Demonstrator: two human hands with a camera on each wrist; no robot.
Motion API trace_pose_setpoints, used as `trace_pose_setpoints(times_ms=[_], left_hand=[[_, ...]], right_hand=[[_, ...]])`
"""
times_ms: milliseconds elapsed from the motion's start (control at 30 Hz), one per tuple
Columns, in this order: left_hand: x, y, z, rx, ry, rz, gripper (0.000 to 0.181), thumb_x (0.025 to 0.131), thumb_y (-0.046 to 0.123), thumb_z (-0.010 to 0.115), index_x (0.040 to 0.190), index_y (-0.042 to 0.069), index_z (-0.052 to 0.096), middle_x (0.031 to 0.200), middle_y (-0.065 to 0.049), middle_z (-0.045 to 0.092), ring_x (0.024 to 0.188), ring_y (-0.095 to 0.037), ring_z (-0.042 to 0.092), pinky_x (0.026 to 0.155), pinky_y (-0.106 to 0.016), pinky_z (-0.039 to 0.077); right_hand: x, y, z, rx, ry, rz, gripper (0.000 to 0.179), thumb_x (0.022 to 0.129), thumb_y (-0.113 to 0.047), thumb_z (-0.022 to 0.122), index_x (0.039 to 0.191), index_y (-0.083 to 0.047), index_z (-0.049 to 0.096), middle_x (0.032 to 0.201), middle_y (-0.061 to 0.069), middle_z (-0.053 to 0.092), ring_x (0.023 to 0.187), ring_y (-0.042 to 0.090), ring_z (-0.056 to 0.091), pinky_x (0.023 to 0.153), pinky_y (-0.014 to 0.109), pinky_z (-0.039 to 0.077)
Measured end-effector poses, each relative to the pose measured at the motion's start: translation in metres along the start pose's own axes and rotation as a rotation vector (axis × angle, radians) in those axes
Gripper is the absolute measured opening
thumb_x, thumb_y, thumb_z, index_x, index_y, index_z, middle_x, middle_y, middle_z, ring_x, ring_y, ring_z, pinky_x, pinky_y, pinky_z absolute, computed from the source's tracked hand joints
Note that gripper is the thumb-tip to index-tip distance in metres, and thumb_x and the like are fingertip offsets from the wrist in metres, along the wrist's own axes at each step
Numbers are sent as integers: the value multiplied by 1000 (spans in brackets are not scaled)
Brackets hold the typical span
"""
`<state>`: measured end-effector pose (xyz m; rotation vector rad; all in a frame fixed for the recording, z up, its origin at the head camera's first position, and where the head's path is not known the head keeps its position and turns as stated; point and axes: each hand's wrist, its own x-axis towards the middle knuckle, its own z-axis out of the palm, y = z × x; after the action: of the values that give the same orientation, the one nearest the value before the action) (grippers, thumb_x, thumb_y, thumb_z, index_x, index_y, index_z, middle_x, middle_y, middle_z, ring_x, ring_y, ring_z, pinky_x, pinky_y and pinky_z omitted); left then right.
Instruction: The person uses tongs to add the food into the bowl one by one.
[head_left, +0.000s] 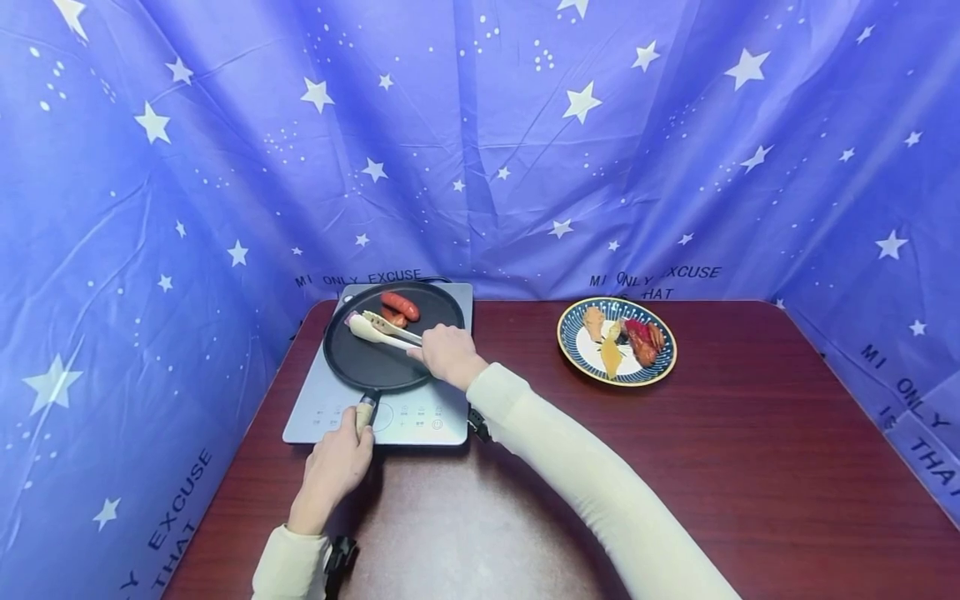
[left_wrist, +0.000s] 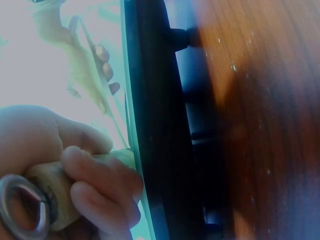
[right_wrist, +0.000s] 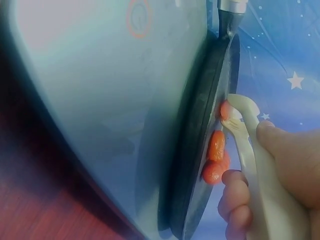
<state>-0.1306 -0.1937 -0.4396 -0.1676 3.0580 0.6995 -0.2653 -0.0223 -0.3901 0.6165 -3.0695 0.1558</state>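
The left hand (head_left: 337, 458) has its fingers curled around a short tan wooden handle (head_left: 364, 412), and a round grey metal ring (left_wrist: 20, 180) pokes out at the end. The handle sticks out from the near side of a round, flat black pan (head_left: 375, 367), just in front of the left hand. The pan sits on a flat silver cooker (head_left: 459, 404) with touch buttons, at the far left corner of a shiny red-brown wooden desk (head_left: 735, 433).

A pair of long cream tongs (head_left: 371, 332) reaches left over the pan. At their tips is a small reddish piece (right_wrist: 225, 111); I cannot tell if it is pinched. Just past the tongs, shiny red sausages (head_left: 400, 305) lie close together on the far part of the pan. The tongs hide a bit of the pan.

The right hand (head_left: 447, 354) is over the pan's right side, with fingers and thumb closed around the tongs.

Farther right, well apart, a round blue-and-white plate (head_left: 573, 354) with a yellow rim stands near the desk's far edge. It holds a tan lump (head_left: 593, 323), a yellow flat piece (head_left: 612, 354) and a red-brown chunk (head_left: 643, 342).
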Motion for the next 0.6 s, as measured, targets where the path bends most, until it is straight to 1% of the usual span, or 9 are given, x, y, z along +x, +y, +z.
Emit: trace_pose_setpoints(times_ms=[233, 600], left_hand=[[0, 0, -1, -7, 2, 4, 36, 94, 25, 45, 122, 2, 44, 78, -22, 60, 68, -40, 60, 56, -52, 43], [0, -1, 1, -13, 15, 5, 36, 94, 26, 45, 121, 3, 45, 78, -21, 60, 68, -40, 61, 56, -51, 43]], right_hand=[[1, -1, -1, -4, 3, 0, 46, 93, -51, 51, 87, -9, 70, 83, 8, 66, 72, 24, 65, 60, 39, 51], [3, -3, -1, -19, 4, 9, 47, 92, -52, 51, 88, -10, 70, 83, 8, 66, 72, 24, 65, 59, 38, 51]])
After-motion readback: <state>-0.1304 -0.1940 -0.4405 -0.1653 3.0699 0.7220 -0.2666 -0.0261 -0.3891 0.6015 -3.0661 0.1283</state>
